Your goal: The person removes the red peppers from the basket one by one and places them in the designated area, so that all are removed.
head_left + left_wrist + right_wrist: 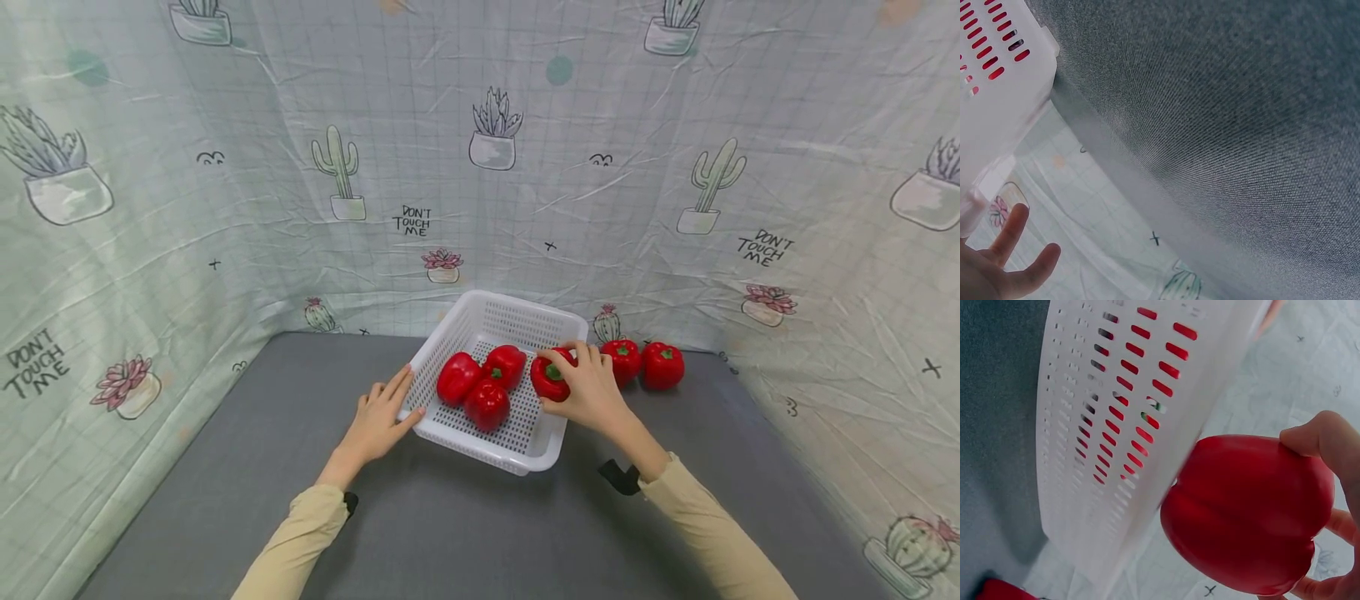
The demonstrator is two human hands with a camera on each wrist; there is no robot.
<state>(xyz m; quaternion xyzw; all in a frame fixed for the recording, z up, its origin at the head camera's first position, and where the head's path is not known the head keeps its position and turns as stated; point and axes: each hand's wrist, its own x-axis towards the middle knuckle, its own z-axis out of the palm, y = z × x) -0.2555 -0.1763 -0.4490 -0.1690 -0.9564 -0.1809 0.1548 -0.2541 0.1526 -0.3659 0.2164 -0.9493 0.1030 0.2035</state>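
Note:
A white plastic basket (457,433) with slotted walls stands on the grey table, with several red bell peppers (487,406) lying inside. Across its left front corner rests my left hand (378,419), fingers fairly straight and touching the rim. Two extended fingers (1010,234) of that hand hang beside the basket in the left wrist view. My right hand (592,390) grips another red bell pepper (1241,512) between thumb and fingers. In the head view this pepper is at the basket's right side; the right wrist view has it by the rim, its underside facing the camera.
Two more red bell peppers, one nearer (622,361) and one farther right (663,367), sit on the table to the right of the basket. A printed cactus cloth (495,217) hangs behind the grey table (450,533) and along its sides.

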